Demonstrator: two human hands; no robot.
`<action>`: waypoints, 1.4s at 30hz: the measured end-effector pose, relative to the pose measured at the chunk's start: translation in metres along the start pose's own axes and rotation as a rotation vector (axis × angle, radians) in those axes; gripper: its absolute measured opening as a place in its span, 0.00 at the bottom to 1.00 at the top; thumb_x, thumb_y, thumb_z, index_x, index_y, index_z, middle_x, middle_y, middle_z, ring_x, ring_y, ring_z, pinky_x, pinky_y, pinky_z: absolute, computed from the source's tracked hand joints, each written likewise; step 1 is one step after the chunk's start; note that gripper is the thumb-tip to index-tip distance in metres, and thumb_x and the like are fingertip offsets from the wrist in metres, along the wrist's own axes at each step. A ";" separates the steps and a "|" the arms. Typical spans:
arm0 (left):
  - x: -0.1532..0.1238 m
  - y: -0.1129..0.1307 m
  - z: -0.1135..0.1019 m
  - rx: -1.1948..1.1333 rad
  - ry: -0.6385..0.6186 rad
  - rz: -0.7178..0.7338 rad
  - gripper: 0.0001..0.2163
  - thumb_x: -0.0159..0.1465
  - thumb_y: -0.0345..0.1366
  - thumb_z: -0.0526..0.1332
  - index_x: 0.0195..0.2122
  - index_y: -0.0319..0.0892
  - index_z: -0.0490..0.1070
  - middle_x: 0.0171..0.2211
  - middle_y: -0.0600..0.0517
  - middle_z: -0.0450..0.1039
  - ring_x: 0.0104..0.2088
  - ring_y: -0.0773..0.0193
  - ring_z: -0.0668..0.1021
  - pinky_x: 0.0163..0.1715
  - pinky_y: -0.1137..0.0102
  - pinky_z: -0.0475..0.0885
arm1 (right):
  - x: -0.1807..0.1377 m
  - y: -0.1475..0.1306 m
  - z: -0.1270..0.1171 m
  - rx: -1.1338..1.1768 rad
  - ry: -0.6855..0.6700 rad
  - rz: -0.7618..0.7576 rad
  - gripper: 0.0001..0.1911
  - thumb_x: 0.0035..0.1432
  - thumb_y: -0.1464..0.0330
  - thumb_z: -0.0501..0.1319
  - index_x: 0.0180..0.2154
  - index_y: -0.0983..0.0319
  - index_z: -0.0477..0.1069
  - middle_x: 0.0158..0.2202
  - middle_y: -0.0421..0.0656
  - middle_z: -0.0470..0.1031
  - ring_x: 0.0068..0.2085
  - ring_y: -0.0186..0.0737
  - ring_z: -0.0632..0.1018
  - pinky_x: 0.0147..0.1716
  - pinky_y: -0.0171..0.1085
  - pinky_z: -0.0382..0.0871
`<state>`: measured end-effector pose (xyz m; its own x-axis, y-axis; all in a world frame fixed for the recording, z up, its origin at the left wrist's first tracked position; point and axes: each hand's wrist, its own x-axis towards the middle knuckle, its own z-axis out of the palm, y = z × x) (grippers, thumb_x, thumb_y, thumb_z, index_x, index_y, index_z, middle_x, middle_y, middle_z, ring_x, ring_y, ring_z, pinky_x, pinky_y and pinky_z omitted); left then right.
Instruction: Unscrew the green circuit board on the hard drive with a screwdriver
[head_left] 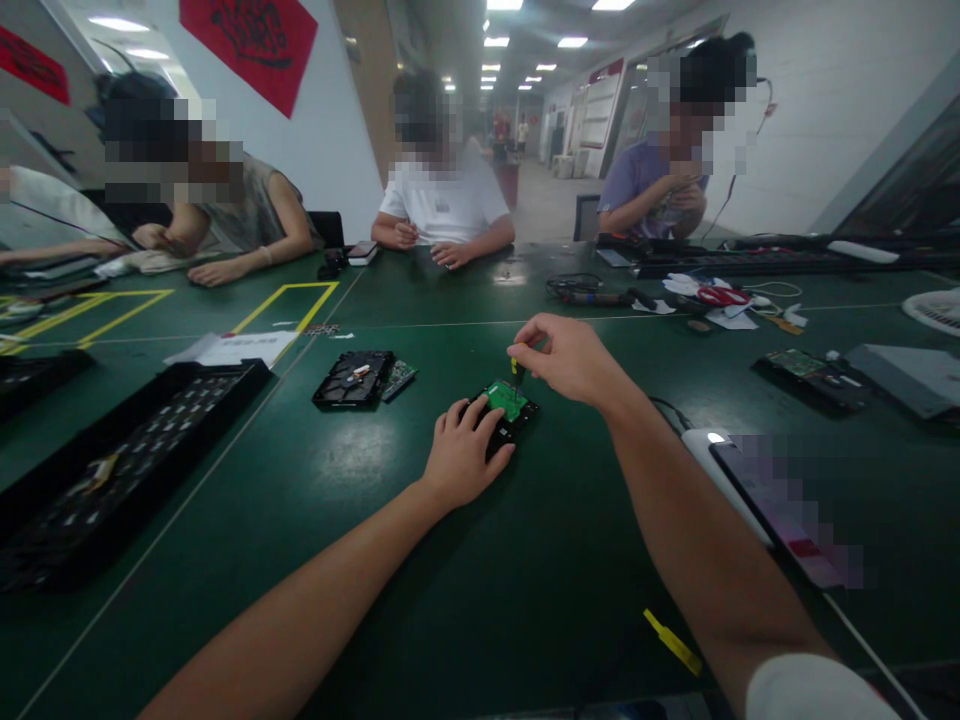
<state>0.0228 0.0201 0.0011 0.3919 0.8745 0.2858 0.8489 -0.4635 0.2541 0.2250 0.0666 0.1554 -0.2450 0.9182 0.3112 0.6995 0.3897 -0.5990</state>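
Observation:
A black device with a green circuit board (504, 397) lies on the green table (360, 600) in front of me. My left hand (466, 452) rests on its near left side, fingers spread over the casing and the board's edge. Above the board, my right hand (568, 357) pinches a small screwdriver with a yellow and black handle (517, 368). The screwdriver stands nearly upright, its tip down at the board; whether it sits in a screw is too small to tell. To the left lie an opened black case (352, 379) and a loose circuit board (398, 380).
A long black tray (135, 450) lies at the left. On the right are a phone (787, 510), another device with a board (810, 378) and a grey box (911, 380). A yellow strip (673, 642) lies near my right forearm. Several people sit across the table.

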 end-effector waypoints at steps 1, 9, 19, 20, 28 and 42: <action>0.000 0.000 0.000 0.000 0.002 -0.001 0.28 0.72 0.52 0.62 0.70 0.49 0.67 0.73 0.43 0.62 0.70 0.35 0.62 0.65 0.39 0.63 | 0.000 0.000 0.001 -0.027 0.002 -0.010 0.07 0.66 0.64 0.65 0.41 0.60 0.79 0.40 0.46 0.86 0.37 0.44 0.83 0.41 0.41 0.73; 0.000 -0.001 0.003 0.002 0.015 -0.002 0.27 0.71 0.51 0.63 0.69 0.51 0.68 0.72 0.44 0.62 0.70 0.35 0.63 0.65 0.39 0.64 | 0.003 0.006 0.009 -0.233 -0.021 -0.091 0.12 0.62 0.73 0.65 0.48 0.61 0.78 0.49 0.49 0.84 0.50 0.50 0.82 0.52 0.44 0.71; 0.001 0.000 0.001 -0.002 0.006 -0.010 0.27 0.71 0.52 0.63 0.69 0.51 0.68 0.73 0.44 0.62 0.70 0.35 0.63 0.65 0.40 0.64 | 0.001 0.004 -0.005 -0.070 0.262 -0.027 0.13 0.59 0.65 0.70 0.45 0.60 0.79 0.38 0.44 0.83 0.36 0.43 0.80 0.40 0.41 0.70; 0.001 0.000 0.001 -0.003 0.008 -0.009 0.27 0.71 0.52 0.64 0.69 0.51 0.68 0.73 0.44 0.62 0.70 0.35 0.63 0.65 0.40 0.64 | 0.002 0.006 -0.006 -0.070 0.277 -0.028 0.12 0.59 0.63 0.70 0.44 0.60 0.79 0.37 0.44 0.83 0.35 0.43 0.79 0.40 0.41 0.69; 0.000 -0.002 0.002 -0.002 0.011 -0.004 0.27 0.71 0.51 0.64 0.69 0.50 0.68 0.73 0.44 0.62 0.70 0.34 0.62 0.66 0.40 0.64 | 0.021 0.045 0.007 -0.247 0.247 0.046 0.13 0.70 0.60 0.59 0.47 0.61 0.78 0.43 0.51 0.82 0.44 0.50 0.79 0.47 0.44 0.70; 0.000 0.001 -0.002 0.014 -0.005 -0.013 0.27 0.72 0.52 0.63 0.69 0.51 0.67 0.73 0.45 0.61 0.71 0.35 0.62 0.66 0.40 0.63 | 0.020 0.186 0.061 -0.165 0.169 0.479 0.16 0.67 0.73 0.57 0.50 0.61 0.81 0.50 0.52 0.82 0.47 0.48 0.81 0.48 0.43 0.73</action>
<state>0.0231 0.0196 0.0030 0.3822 0.8814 0.2776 0.8589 -0.4497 0.2452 0.3087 0.1619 0.0051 0.2293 0.9611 0.1540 0.8060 -0.0988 -0.5836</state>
